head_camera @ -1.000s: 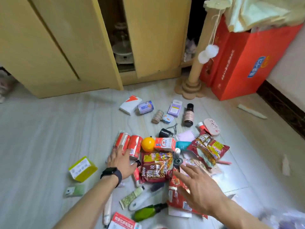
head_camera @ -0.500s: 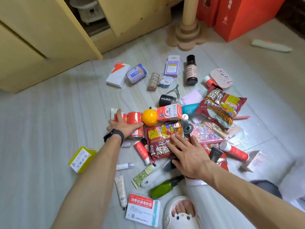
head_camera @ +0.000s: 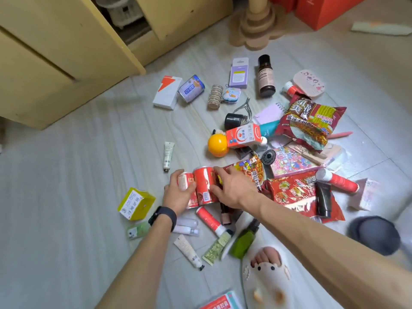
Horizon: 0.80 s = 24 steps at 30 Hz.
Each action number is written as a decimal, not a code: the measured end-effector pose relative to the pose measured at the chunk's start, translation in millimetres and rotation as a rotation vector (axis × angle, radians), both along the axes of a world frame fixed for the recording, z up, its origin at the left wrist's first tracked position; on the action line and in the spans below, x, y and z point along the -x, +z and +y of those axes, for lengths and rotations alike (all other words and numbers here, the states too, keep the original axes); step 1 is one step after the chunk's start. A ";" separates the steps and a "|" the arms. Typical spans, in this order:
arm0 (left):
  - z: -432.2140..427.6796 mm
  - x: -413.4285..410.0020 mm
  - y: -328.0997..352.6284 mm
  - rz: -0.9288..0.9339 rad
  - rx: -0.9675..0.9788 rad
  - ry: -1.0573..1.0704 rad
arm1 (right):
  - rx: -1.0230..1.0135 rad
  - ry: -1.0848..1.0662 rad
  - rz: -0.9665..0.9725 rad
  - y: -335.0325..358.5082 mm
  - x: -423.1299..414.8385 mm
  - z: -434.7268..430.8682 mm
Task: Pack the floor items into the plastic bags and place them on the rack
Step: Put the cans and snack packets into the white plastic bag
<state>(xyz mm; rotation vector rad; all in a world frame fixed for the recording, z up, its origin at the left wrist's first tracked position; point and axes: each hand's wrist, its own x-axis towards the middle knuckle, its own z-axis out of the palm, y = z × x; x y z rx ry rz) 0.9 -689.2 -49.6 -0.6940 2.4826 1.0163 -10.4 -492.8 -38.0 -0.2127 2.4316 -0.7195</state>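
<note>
Floor items [head_camera: 243,138] await bagging, with two hands clamped on a pair of red cans [head_camera: 201,188].

Head view: the cans lie side by side on the floor [head_camera: 78,175], at the 9 o'clock edge of the scatter. At their 9 o'clock the left hand [head_camera: 178,194] has its grip curled round the outer can. At 3 o'clock the right hand [head_camera: 233,189] presses with flat, spread fingers, partly over a noodle packet [head_camera: 249,172]. Squeezed only from the sides, the round cans could pop apart and roll. No bag is in view.
</note>
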 end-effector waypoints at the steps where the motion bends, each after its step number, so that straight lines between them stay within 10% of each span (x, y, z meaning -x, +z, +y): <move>1: -5.6 2.0 1.6 0.004 0.004 -0.029 | -0.005 -0.002 -0.016 -1.4 2.0 -4.2; 13: -21.3 -29.7 0.4 0.176 0.020 0.268 | -0.209 0.014 0.003 -12.9 6.6 -64.4; 24: -23.4 -41.1 53.9 0.256 0.005 0.051 | 0.303 -0.151 0.139 1.8 -48.2 -50.0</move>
